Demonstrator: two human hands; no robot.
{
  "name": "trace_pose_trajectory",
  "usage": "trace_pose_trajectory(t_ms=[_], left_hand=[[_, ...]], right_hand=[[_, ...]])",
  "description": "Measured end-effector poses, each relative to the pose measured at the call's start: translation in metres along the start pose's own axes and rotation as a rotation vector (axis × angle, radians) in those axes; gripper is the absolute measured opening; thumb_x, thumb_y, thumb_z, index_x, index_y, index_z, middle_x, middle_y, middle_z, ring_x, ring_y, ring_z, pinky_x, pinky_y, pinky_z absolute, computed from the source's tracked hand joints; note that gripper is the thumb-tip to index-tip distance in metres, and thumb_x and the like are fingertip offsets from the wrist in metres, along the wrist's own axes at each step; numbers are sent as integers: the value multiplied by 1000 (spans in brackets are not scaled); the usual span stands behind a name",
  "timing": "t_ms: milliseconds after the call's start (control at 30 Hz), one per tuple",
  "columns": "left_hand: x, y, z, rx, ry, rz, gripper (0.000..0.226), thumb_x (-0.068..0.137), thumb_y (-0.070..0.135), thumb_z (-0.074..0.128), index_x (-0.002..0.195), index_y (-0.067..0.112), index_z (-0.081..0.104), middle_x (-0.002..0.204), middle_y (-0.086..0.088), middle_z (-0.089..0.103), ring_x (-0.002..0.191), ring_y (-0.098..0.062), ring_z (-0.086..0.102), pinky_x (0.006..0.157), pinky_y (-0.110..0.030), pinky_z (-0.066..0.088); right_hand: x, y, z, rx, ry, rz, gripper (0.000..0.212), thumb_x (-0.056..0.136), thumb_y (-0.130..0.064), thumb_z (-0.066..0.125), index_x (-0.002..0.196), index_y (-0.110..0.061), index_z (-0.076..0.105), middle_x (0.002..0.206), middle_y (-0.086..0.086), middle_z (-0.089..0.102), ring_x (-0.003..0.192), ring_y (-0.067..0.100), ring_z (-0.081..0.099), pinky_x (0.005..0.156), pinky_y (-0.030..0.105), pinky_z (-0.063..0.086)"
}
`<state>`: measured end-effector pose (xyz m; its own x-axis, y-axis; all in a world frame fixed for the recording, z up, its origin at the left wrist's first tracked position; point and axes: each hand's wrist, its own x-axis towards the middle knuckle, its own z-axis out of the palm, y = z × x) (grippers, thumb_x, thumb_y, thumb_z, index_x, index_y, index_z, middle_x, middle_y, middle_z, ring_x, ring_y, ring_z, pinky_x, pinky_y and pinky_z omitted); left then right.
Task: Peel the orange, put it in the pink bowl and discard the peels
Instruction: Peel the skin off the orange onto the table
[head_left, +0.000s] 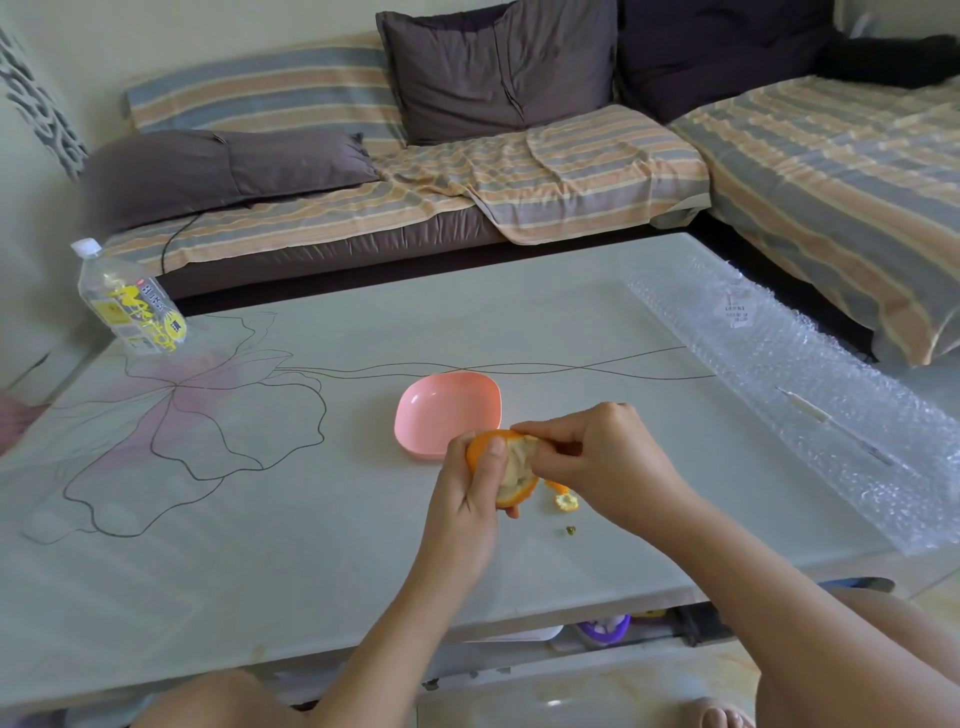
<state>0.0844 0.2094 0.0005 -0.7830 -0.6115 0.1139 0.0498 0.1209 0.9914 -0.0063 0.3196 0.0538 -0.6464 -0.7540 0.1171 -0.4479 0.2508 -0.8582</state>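
Orange (515, 470), half peeled, gripped in curled left hand (464, 501) over table (260, 519) just before pink bowl (441, 410), right hand (608, 462) pinching at its top edge, loose peel scrap (566, 502) lying beside.

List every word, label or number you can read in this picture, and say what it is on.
Bottle label: large yellow lettering, too blurred to read.
Sticker on the bubble wrap: print too small to read.
No other text shows.
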Motion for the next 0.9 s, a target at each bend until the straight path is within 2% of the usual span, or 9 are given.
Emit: trace_pose_trajectory(t_ms=[100, 267, 400, 567, 600, 667, 733, 833, 900], left_hand=[[3, 1, -1, -26, -4, -13, 55, 81, 56, 44, 105, 7, 54, 90, -23, 61, 71, -21, 57, 59, -28, 48], [0, -1, 4, -18, -23, -48, 43, 84, 45, 41, 104, 8, 52, 89, -15, 62, 71, -20, 59, 60, -27, 50], [0, 0, 8, -65, -5, -80, 43, 89, 43, 43, 105, 5, 55, 88, -18, 63, 72, -20, 59, 61, -27, 49], [-3, 1, 18, -242, 149, -234, 32, 100, 25, 39, 106, 1, 59, 90, -16, 65, 74, -24, 60, 60, -28, 49], [-2, 3, 21, -322, 182, -288, 32, 99, 25, 39, 104, 0, 59, 89, -18, 65, 72, -25, 60, 58, -28, 49], [2, 7, 23, -521, 264, -417, 32, 99, 26, 40, 97, 0, 59, 80, -17, 66, 68, -27, 61, 55, -27, 50], [8, 11, 22, -703, 338, -515, 30, 99, 27, 42, 90, 3, 56, 76, -15, 64, 68, -29, 61, 55, -28, 51], [12, 15, 19, -857, 407, -593, 29, 97, 30, 46, 90, 3, 54, 84, -16, 61, 70, -27, 61, 64, -33, 58], [12, 12, 18, -879, 421, -638, 30, 96, 32, 49, 91, 3, 54, 86, -15, 60, 70, -24, 59, 67, -36, 58]], right_hand=[[1, 2, -3, 29, -47, 2, 28, 86, -14, 61, 88, -40, 73, 52, -3, 60, 46, 7, 30, 45, 18, 29], [0, 1, 0, -53, -4, -21, 31, 83, -5, 56, 85, -28, 77, 39, -16, 50, 42, 10, 29, 40, 16, 24], [2, 6, 1, -8, 31, 9, 38, 79, -2, 58, 73, -36, 73, 40, -12, 51, 44, 8, 30, 40, 17, 26], [7, 14, 7, 69, 135, 125, 32, 73, -3, 60, 72, -33, 72, 54, 3, 65, 41, 9, 42, 40, 18, 37], [8, 15, 9, 102, 159, 165, 27, 74, -5, 60, 76, -28, 73, 58, 2, 68, 43, 9, 52, 45, 20, 45], [11, 20, 10, 203, 196, 240, 22, 79, -5, 57, 83, -19, 74, 66, 1, 72, 58, 9, 68, 65, 29, 59], [16, 27, 8, 239, 209, 272, 22, 85, -4, 52, 88, -14, 71, 74, 2, 73, 66, 9, 71, 78, 34, 58], [21, 32, 5, -5, 143, 258, 29, 92, -7, 43, 106, -11, 68, 86, 1, 70, 79, 13, 67, 71, 21, 54], [21, 37, 6, -230, 64, 233, 30, 96, -11, 39, 112, -7, 64, 98, 5, 68, 91, 22, 62, 67, 25, 47]])
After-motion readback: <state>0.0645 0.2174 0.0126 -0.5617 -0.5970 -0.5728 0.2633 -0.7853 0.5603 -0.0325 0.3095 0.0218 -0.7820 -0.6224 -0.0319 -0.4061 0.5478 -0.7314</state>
